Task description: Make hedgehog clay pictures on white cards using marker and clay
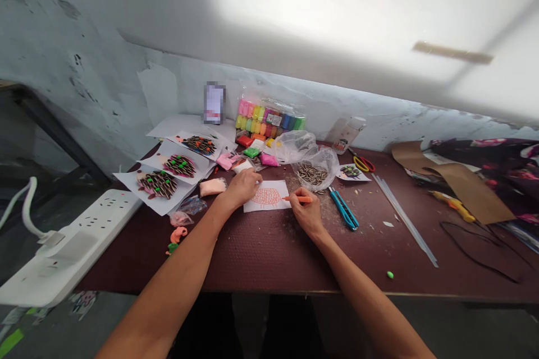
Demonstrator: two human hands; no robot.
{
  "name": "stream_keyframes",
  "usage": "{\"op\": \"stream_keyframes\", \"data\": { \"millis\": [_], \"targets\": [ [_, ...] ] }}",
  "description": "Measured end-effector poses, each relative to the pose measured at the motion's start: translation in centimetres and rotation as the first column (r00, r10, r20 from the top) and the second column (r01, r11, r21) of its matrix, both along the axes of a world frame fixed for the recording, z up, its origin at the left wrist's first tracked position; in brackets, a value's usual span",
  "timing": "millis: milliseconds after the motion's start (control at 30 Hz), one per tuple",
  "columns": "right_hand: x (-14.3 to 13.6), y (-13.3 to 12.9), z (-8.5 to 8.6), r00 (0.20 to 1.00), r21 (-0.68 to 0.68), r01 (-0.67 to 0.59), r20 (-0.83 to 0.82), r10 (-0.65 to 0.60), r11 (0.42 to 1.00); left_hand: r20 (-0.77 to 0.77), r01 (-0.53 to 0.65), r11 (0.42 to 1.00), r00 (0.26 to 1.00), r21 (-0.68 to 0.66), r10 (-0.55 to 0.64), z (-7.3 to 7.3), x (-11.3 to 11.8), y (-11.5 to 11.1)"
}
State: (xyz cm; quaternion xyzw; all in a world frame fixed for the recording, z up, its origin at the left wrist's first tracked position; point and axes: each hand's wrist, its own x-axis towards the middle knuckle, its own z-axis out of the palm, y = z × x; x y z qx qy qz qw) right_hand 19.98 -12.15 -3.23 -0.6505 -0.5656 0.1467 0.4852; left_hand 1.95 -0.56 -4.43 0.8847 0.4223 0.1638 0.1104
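Note:
A small white paper card point(278, 206) lies on the table, bearing an orange drawing of an oval body filled with short strokes and little legs below. My right hand point(308, 216) is closed round an orange marker point(304, 199), its tip touching the right edge of the drawing. At the card's upper left corner, my left hand point(241, 188) has its fingers curled and pressed on the paper, holding it down. Beside that hand are a bag of peach modelling clay point(213, 187) and a white clay pack point(242, 166).
A bag of seeds point(312, 171), a teal utility knife point(343, 208), scissors point(364, 164) and clear glue sticks point(406, 221) lie rightward. Decorated hedgehog cards point(158, 184) stand left, near a power strip point(71, 247). Coloured clay packs point(272, 118), a phone point(214, 102) and a yellow glue gun point(455, 206) lie farther off.

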Motion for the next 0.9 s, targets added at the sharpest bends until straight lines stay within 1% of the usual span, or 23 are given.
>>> {"op": "stream_keyframes", "data": {
  "millis": [167,333,400,533,600,700,800,900],
  "targets": [
    [0.1,0.0,0.1,1.0,0.022,0.023,0.014,-0.024,0.999,-0.013,-0.004,1.0,1.0,0.002,0.004,0.0,0.0,0.0],
    [0.4,0.0,-0.3,0.995,-0.008,0.024,0.102,-0.023,1.0,-0.035,-0.009,1.0,0.999,-0.01,0.008,0.3,0.0,-0.1],
    [0.8,0.1,-0.6,0.986,-0.018,0.016,0.168,-0.013,1.0,-0.043,-0.011,1.0,0.999,-0.025,0.01,0.3,0.0,0.0],
    [1.9,0.3,-0.9,0.924,-0.061,0.025,0.382,0.0,0.998,-0.053,-0.035,0.998,0.998,-0.049,0.033,0.5,-0.1,0.0],
    [2.2,0.2,-0.8,0.894,-0.078,0.035,0.449,0.004,0.996,-0.058,-0.058,0.997,0.997,-0.056,0.055,0.7,-0.2,0.0],
    [2.2,0.0,-0.3,0.868,-0.081,0.028,0.496,0.016,0.996,-0.073,-0.077,0.994,0.995,-0.076,0.072,1.0,-0.4,0.0],
    [2.1,-0.2,0.2,0.843,-0.126,0.028,0.536,0.044,0.992,-0.075,-0.081,0.993,0.994,-0.09,0.074,1.2,-0.8,0.1],
    [2.3,-0.2,0.4,0.828,-0.163,0.039,0.557,0.06,0.986,-0.065,-0.089,0.993,0.994,-0.078,0.084,1.2,-1.0,0.1]
  ]
}}
